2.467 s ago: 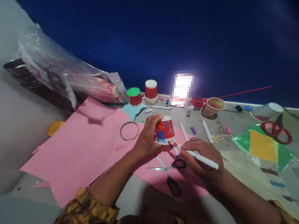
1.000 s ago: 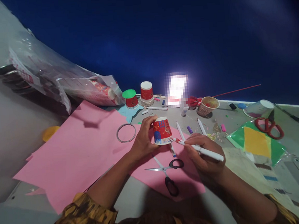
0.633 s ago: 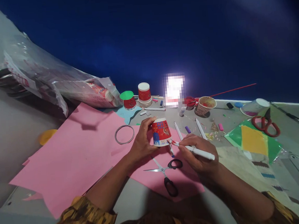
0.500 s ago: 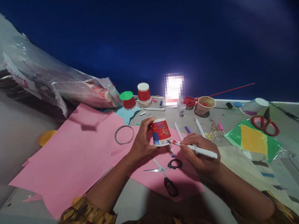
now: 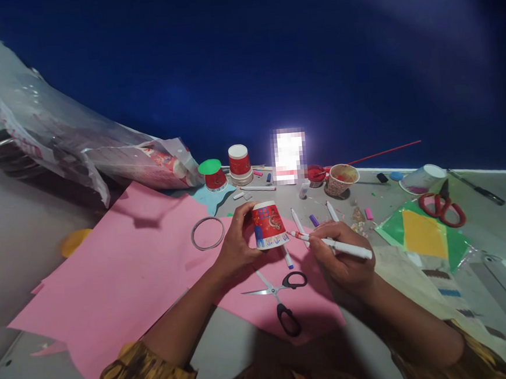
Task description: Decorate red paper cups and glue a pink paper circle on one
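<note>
From my remote seat I judged the decorating partway along. The cup (image 5: 271,226) was up in front of the chest, at the centre of my view, wide rim down and slightly tilted. Its side carried a blue grid and a blue patch, with blue strokes along the white band. Parts of that band looked bare, so I took the rim to be unfinished; the far side was hidden from me.

The left hand (image 5: 238,237), at nine o'clock of the cup, gripped it between thumb and fingers. The right hand (image 5: 343,255), at four o'clock, pinched a pen (image 5: 349,249) in narrow fingers. Its red tip sat just beside the rim; I couldn't tell whether they touched.

Beyond, a dark blue expanse (image 5: 173,61) filled the room's twelve o'clock. The grey table (image 5: 206,342) was cluttered. From the cup, pink paper (image 5: 111,282) spread at eight o'clock and a clear bag (image 5: 69,139) lay at ten. A packet (image 5: 425,234) lay at three, red scissors (image 5: 450,216) partly over it. Black-handled scissors (image 5: 288,321) lay spread at six. A stack (image 5: 239,166) of upturned cups stood at eleven, a pot (image 5: 339,189) at two. Smallest were the caps, purple (image 5: 314,221) and pink (image 5: 369,213), both near three.
</note>
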Demonstrator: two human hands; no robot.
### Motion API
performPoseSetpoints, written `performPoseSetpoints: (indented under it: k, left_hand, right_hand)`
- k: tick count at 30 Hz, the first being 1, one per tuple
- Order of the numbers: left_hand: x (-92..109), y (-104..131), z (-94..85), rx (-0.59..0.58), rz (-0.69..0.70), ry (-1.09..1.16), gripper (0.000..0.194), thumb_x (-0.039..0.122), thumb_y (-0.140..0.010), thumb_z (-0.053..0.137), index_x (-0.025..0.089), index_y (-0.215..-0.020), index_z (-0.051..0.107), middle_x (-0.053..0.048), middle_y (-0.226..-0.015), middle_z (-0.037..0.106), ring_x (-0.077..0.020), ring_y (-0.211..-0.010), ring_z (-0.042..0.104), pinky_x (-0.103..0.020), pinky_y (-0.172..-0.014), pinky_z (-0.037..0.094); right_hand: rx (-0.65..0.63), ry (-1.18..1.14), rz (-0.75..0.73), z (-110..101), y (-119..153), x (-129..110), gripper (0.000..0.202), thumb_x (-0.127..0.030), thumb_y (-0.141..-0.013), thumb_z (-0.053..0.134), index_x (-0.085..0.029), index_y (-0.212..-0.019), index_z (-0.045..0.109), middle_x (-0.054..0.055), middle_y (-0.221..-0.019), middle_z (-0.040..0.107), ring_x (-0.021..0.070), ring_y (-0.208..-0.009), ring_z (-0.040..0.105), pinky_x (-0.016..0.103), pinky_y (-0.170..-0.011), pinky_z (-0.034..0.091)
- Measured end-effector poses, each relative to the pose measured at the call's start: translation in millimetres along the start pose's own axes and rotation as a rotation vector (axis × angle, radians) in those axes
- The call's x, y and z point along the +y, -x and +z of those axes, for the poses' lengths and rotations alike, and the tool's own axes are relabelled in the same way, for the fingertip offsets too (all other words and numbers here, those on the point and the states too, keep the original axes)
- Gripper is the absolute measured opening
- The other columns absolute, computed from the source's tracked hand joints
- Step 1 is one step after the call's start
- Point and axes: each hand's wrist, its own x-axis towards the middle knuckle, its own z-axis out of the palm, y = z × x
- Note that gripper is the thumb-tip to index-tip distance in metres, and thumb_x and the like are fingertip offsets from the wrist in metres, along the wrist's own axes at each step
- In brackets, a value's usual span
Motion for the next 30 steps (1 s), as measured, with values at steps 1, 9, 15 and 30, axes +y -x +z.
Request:
performPoseSetpoints:
  k: [1, 9, 15, 30]
  left_hand:
    - [0.6, 0.0, 0.5, 0.001, -0.009, 0.028, 0.091, 0.031, -0.069, 0.095, 0.028, -0.146, 0.046, -0.015, -0.15, 0.054, -0.0334, -0.138, 0.059, -0.055, -0.119, 0.048]
    - [2.4, -0.9, 1.9, -0.023, -0.039, 0.091, 0.09, 0.032, -0.068, 0.096, 0.029, -0.144, 0.047, -0.014, -0.147, 0.056, -0.0339, -0.136, 0.06, -0.056, -0.115, 0.052]
    - [2.5, 0.8, 4.0, -0.005, -0.059, 0.089, 0.091, 0.035, -0.068, 0.096, 0.029, -0.144, 0.046, -0.014, -0.146, 0.057, -0.0338, -0.136, 0.06, -0.055, -0.113, 0.054]
    - [4.6, -0.1, 2.5, -0.017, -0.103, 0.112, 0.092, 0.044, -0.072, 0.093, 0.032, -0.146, 0.04, -0.015, -0.151, 0.053, -0.0343, -0.136, 0.061, -0.05, -0.104, 0.061]
  right_hand:
    - [0.006, -0.011, 0.026, -0.3, 0.9, 1.6, 0.007, -0.02, -0.095, 0.066, -0.024, -0.09, 0.068, 0.0, -0.075, 0.073, 0.0166, -0.066, 0.071, 0.029, -0.062, 0.055]
    - [-0.008, -0.092, 0.062, 1.9, 1.4, -1.2, 0.006, -0.02, -0.096, 0.066, -0.024, -0.091, 0.068, -0.001, -0.073, 0.071, 0.0164, -0.065, 0.068, 0.03, -0.063, 0.054]
    - [-0.051, -0.091, 0.028, 1.5, -3.6, -4.1, 0.01, -0.018, -0.094, 0.064, -0.024, -0.086, 0.066, -0.002, -0.065, 0.068, 0.016, -0.059, 0.066, 0.029, -0.058, 0.052]
    - [0.061, -0.199, 0.222, 3.6, 7.8, 11.8, 0.013, -0.027, -0.101, 0.063, -0.025, -0.111, 0.072, 0.001, -0.085, 0.076, 0.0163, -0.069, 0.07, 0.029, -0.066, 0.058]
